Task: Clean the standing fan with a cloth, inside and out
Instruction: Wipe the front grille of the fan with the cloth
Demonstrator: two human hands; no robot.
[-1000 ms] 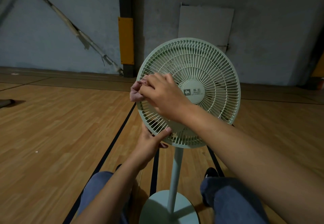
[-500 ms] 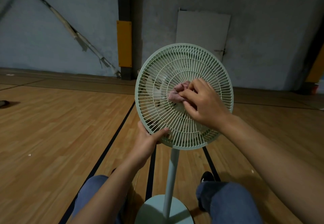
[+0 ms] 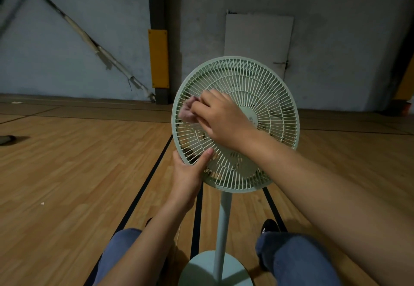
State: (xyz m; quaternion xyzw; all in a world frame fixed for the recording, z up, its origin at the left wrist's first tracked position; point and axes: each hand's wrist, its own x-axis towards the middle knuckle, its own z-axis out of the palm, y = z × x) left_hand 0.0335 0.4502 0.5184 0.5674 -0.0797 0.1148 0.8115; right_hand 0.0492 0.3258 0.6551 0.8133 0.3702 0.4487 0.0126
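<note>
Seated person facing a pale green standing fan [image 3: 237, 124] on a wooden floor [image 3: 67, 173], viewed from head height. Nearest the viewer, two knees in blue trousers [image 3: 298, 261] flank the fan's round base [image 3: 201, 270], from which a slim upright pole [image 3: 224, 220] rises to the head. The head is a circular cage of fine radial ribs crossed by concentric rings, with a plain hub disc at the centre and pale blades visible through the bars; the cage is turned slightly to the viewer's right. The left hand [image 3: 188, 173] grips the lower-left rim of the cage, its thumb laid over the front ribs and its fingers behind the rim, out of view. The right hand [image 3: 221, 120] reaches across the front grille, its grip clamped with curled fingers on a bunched pinkish cloth [image 3: 188, 111], which is pressed against the ribs at the upper left of the cage, just inside the rim. Black lines [image 3: 143, 187] run along the floor beneath the fan. Beyond stands a grey wall [image 3: 336, 28] bearing a yellow padded post [image 3: 158, 58], a pale rectangular panel [image 3: 257, 41] directly behind the fan, and a diagonal bar [image 3: 89, 41] at left.
</note>
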